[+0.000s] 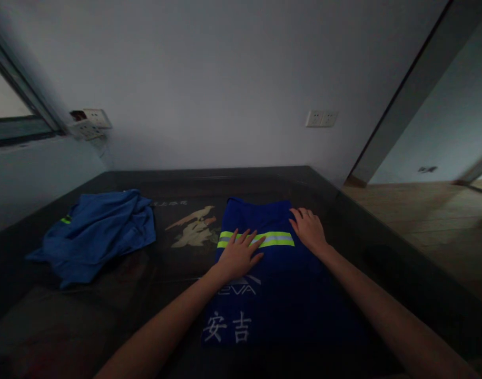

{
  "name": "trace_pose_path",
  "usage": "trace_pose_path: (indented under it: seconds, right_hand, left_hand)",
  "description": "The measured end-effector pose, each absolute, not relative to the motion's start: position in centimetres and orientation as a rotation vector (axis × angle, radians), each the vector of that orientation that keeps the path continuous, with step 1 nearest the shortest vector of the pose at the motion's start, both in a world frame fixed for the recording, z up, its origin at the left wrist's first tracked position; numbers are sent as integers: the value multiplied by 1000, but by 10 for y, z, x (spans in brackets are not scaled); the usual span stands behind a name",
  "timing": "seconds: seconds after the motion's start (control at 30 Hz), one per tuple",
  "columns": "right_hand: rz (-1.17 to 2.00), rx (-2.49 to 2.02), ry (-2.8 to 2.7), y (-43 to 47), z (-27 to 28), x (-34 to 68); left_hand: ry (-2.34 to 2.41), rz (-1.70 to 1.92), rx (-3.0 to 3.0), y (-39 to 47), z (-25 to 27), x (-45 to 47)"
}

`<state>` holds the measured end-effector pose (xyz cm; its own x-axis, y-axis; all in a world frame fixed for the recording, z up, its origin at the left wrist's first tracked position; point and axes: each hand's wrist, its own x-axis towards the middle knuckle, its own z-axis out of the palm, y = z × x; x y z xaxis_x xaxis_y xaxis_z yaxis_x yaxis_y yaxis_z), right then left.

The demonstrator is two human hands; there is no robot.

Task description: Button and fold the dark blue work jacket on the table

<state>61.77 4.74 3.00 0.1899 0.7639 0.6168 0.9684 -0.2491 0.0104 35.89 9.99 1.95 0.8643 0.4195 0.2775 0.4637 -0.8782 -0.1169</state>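
A dark blue garment (280, 284) with a yellow-green and silver reflective band and white lettering lies folded flat before me. My left hand (239, 255) rests palm down on it, fingers spread across the left part of the band. At the garment's upper right edge is my right hand (307, 226), its fingers slightly bent and apart, with the fingertips at the cloth. Neither hand grips anything that I can see. The lower right of the garment is dark and hard to make out.
A crumpled lighter blue garment (102, 231) lies on the left of the dark tabletop (209, 181), which carries a pale bird picture (195, 229). Behind stands a wall with sockets (322, 119). Wooden floor (422, 210) shows at the right.
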Motion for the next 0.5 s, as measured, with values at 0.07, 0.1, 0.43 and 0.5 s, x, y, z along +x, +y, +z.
trace_pose_path:
  seconds: [0.07, 0.1, 0.43, 0.5]
  right_hand:
    - [-676, -1992, -1573, 47, 38, 624]
    - [-616, -1957, -1521, 47, 42, 629]
    - [194, -2069, -1580, 8, 29, 657]
    - [179, -2101, -1584, 2, 21, 648]
  left_hand:
    - [-693, -366, -2852, 98, 18, 358]
    - [-700, -365, -2850, 96, 18, 357]
    - [-726, -352, -2847, 67, 14, 348]
    - [-740, -349, -2841, 57, 12, 346]
